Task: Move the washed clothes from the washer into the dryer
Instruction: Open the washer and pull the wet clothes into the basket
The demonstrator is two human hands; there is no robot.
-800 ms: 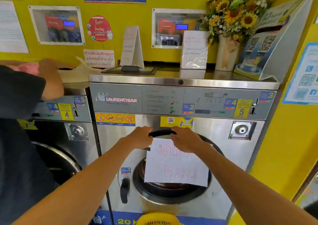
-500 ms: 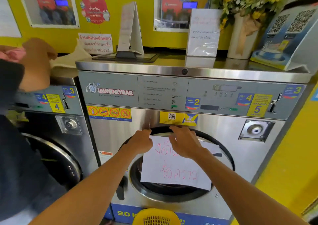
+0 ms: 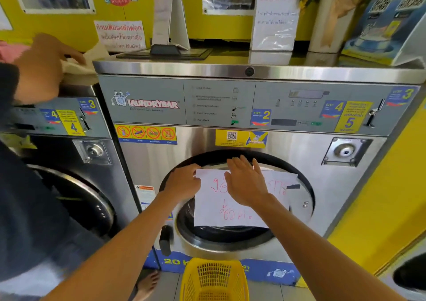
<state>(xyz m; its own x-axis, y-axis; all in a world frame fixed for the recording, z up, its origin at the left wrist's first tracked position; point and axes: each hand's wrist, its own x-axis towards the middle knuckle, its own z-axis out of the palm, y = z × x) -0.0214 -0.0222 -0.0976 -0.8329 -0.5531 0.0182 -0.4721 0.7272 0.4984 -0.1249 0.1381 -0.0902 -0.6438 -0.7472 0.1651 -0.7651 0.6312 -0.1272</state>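
Yellow wall (image 3: pixel 69 27); left hand (image 3: pixel 182 182) pinches paper sign (image 3: pixel 230 206); right hand (image 3: pixel 245 181) flat on it.

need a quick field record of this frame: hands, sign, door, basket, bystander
left hand: grips the left edge of the paper sign
right hand: flat on the sign, fingers straight, pointing up
sign: white sheet with red handwriting, over the round door; dark tape piece at its right edge
door: appears closed; contents not visible
washer: steel front, grey control panel
basket: yellow, on the floor below the door
bystander: another person's hand on a pale cloth atop the machine to the left
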